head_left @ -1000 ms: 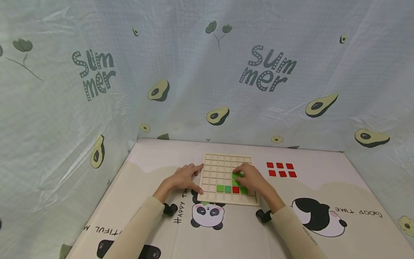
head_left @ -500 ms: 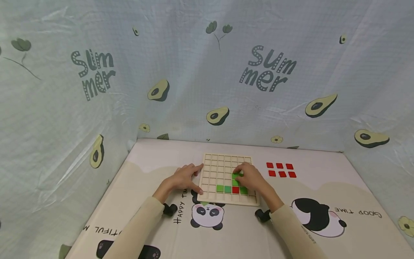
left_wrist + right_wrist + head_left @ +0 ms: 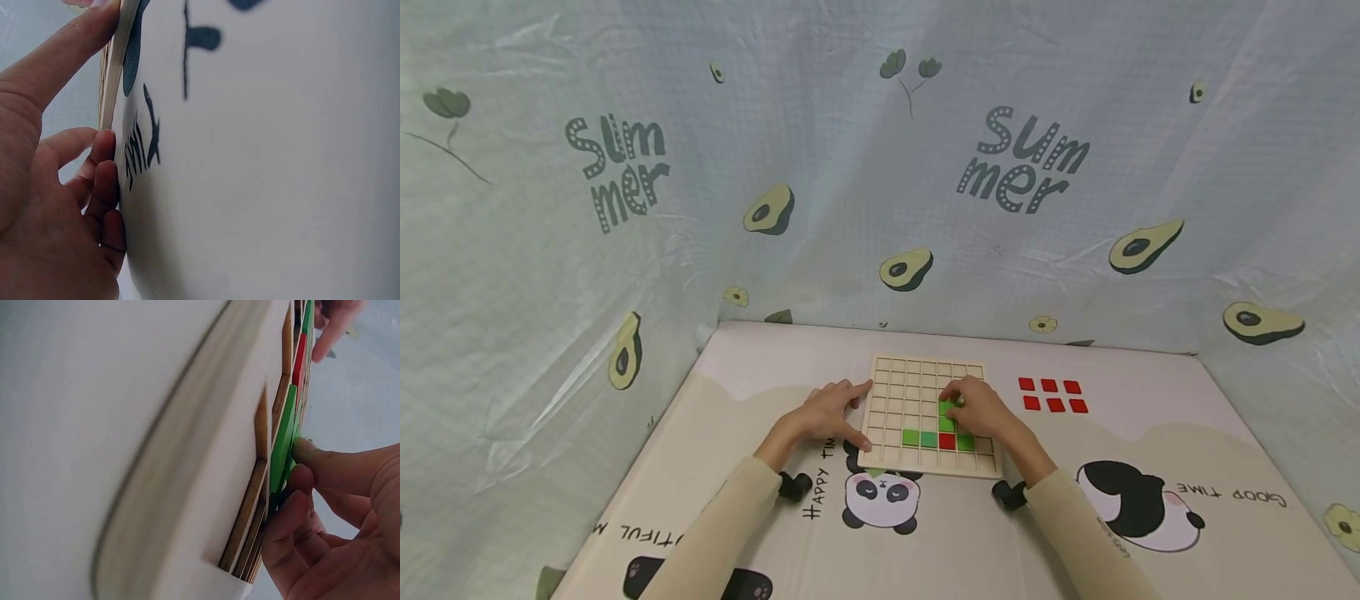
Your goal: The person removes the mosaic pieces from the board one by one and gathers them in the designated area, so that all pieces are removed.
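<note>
A pale wooden grid board [image 3: 895,404] lies on the table in the head view. My left hand [image 3: 823,412] rests at its left edge, thumb near the lower corner and index finger higher up. Over the board's right half, my right hand [image 3: 987,414] pinches at a green tile [image 3: 947,423] with thumb and fingers. In the right wrist view the thumb meets a green tile [image 3: 284,437], fingers curled close at the grid. One row holds a green tile [image 3: 911,437], a teal-green tile [image 3: 928,438], a red tile [image 3: 947,442] and another green tile [image 3: 965,442]. The right hand partly hides the tiles beneath it.
Several loose red tiles [image 3: 1055,405] lie in two rows to the right of the board. The table cover [image 3: 955,550] carries printed pandas and lettering. Printed plastic sheeting [image 3: 820,150] hangs behind and at both sides.
</note>
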Motion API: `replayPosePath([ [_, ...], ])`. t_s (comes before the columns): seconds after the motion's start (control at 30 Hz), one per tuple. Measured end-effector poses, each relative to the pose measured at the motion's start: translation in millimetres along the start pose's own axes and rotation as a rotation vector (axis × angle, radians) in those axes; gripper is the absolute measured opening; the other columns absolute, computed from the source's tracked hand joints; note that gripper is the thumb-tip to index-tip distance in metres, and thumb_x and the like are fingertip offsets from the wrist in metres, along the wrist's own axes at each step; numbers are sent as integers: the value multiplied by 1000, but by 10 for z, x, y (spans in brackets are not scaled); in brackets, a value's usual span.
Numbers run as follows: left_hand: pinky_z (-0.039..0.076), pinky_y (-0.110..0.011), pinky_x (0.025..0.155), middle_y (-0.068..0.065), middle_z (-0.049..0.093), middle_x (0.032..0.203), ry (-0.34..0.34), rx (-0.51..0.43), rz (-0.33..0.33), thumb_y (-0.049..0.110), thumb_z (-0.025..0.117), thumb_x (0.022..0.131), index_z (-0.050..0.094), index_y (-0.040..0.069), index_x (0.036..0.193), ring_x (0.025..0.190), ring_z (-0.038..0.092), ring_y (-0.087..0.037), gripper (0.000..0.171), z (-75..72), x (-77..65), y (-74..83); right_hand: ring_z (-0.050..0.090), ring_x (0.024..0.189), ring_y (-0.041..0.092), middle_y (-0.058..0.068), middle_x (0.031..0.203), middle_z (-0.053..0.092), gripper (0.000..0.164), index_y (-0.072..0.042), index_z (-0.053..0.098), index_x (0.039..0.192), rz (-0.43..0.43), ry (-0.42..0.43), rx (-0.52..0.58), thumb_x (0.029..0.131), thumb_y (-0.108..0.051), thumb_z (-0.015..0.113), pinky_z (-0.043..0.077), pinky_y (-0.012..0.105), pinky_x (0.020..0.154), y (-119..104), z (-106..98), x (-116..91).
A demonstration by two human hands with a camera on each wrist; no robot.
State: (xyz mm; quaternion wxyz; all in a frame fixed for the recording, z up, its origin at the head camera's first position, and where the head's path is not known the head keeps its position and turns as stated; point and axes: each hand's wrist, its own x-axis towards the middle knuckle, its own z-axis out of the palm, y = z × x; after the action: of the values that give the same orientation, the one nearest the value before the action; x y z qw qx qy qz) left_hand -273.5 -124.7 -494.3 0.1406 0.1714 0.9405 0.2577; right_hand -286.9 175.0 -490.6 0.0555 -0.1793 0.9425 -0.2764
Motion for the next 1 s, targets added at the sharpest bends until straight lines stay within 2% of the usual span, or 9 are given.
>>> replayPosePath([
  [0.27, 26, -33, 79, 2, 47, 104, -1, -6, -2, 48, 95, 67, 38, 16, 161, 94, 39, -15, 115, -5, 5, 8, 59, 87, 19, 9, 104, 68, 19, -11, 72, 107, -24, 13, 19, 90, -4, 74, 51, 40, 82, 33, 4, -4],
  [0.53, 27, -33, 79, 2, 47, 104, -4, -7, -10, 48, 95, 67, 38, 17, 161, 95, 39, -15, 115, 7, 9, -4, 60, 86, 18, 8, 104, 70, 18, -15, 69, 107, -20, 4, 28, 94, -3, 69, 51, 39, 80, 45, -2, -14],
  [0.73, 27, -33, 79, 2, 48, 104, -5, -10, -10, 48, 95, 67, 38, 17, 161, 95, 40, -15, 115, 5, 9, -4, 61, 87, 19, 9, 104, 70, 19, -15, 70, 107, -32, 1, 60, 94, -1, 67, 51, 38, 79, 55, -8, -32],
  [1.0, 27, -33, 79, 2, 48, 104, -5, -12, -3, 48, 95, 67, 38, 17, 161, 95, 40, -15, 115, -4, 10, -1, 61, 86, 20, 10, 107, 71, 20, -15, 72, 107, -41, 45, 89, 96, -1, 63, 51, 35, 77, 93, -46, -35],
])
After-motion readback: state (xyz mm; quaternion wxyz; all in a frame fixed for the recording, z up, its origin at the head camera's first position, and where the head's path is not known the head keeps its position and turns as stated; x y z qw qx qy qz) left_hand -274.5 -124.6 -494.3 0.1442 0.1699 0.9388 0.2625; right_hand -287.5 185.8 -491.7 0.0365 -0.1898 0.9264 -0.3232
